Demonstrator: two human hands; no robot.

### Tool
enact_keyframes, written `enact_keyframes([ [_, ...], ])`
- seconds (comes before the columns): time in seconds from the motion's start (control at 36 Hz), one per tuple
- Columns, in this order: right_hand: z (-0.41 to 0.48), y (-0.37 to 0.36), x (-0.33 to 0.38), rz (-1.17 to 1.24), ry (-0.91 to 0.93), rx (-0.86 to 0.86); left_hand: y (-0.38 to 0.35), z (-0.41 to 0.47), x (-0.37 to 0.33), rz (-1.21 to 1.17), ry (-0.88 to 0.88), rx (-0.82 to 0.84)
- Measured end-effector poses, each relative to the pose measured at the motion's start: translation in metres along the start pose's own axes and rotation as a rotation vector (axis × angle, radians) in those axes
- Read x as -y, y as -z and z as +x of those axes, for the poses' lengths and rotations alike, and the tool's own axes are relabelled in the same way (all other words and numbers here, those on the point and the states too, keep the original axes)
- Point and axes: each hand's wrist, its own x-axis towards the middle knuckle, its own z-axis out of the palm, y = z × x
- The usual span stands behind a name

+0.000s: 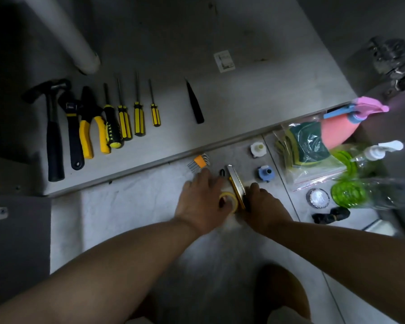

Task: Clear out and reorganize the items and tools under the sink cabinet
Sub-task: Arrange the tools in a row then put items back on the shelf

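On the cabinet floor (pixel 243 94) lie a hammer (pixel 53 136), a wrench (pixel 74 136), yellow pliers (pixel 91 127), several yellow-black screwdrivers (pixel 124 120) and a black tool (pixel 194 104) in a row. Out on the tiled floor, my left hand (pixel 201 202) grips a yellow tape roll (pixel 230 201). My right hand (pixel 264 206) holds the lower end of a yellow utility knife (pixel 236 181) beside the roll. An orange hex key set (pixel 199 162) lies just above my left hand.
A grey drain pipe (pixel 66 31) stands at the cabinet's back left. On the right are a white cap (pixel 257 149), a blue cap (pixel 265 173), bagged sponges (pixel 309 148), a pink spray bottle (pixel 339 129), green bottles (pixel 351 192), a tape roll (pixel 318 198) and a black fitting (pixel 330 215).
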Motion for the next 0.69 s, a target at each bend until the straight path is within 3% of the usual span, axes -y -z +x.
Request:
enact_keyframes([
  [0.08,0.003,0.003,-0.003,-0.016,0.007,-0.001,0.009,0.013,0.023,0.074,0.031,-0.076],
  [0.22,0.004,0.006,-0.004,0.027,-0.01,0.014,0.014,0.032,0.047,0.079,0.055,0.127],
  [0.36,-0.002,0.014,-0.005,0.143,0.072,0.009,0.017,0.033,0.045,0.121,0.042,0.073],
  [0.58,-0.027,0.046,0.025,0.451,0.36,-0.067,0.024,0.01,0.051,-0.079,0.182,0.144],
  [0.69,-0.012,0.079,0.068,0.418,0.42,-0.209,0.046,-0.008,0.061,-0.181,0.229,0.278],
])
